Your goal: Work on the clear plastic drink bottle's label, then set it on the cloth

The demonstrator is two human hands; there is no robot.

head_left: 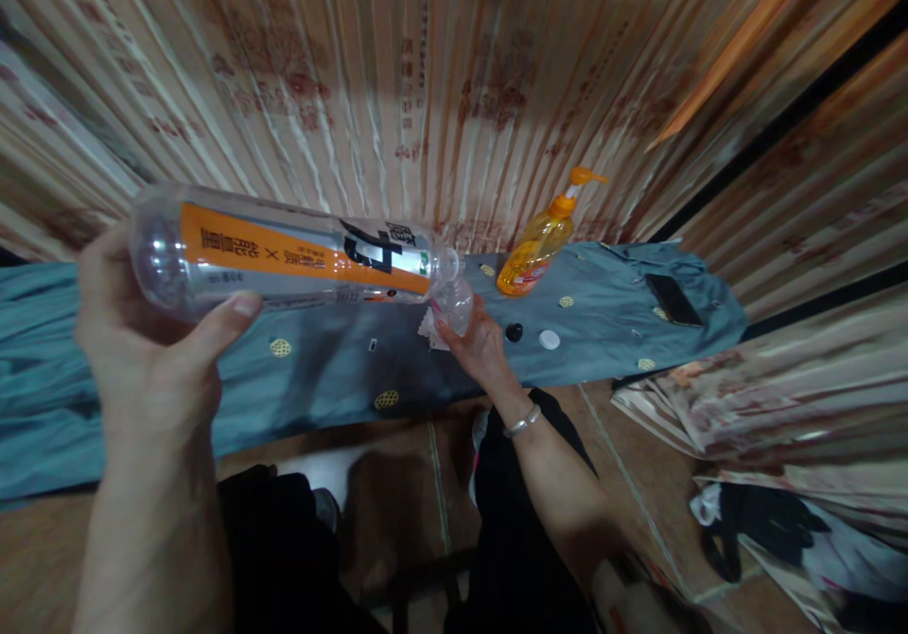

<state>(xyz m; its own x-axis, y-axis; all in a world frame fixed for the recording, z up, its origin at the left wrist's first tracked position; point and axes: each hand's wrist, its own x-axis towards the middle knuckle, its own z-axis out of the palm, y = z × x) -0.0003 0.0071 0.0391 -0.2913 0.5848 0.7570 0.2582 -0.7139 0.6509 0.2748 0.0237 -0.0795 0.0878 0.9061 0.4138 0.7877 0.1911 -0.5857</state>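
My left hand (pixel 166 331) is wrapped round the base of a large clear plastic bottle (pixel 305 255) with an orange and grey label. The bottle lies almost level, its uncapped mouth pointing right. My right hand (pixel 482 336), with a silver bracelet at the wrist, grips a smaller clear plastic container (pixel 454 305), which looks like a bottle. The large bottle's mouth is at the top of this container; whether they touch I cannot tell. Beneath the right hand a whitish piece, perhaps paper (pixel 434 333), shows in part.
On the teal cloth (pixel 333 378) stands an orange pump bottle (pixel 535 246) partly filled with liquid. A black cap (pixel 514 332), a white cap (pixel 549 340) and a dark phone (pixel 672 300) lie to the right. Patterned curtains (pixel 355 95) hang close behind the table.
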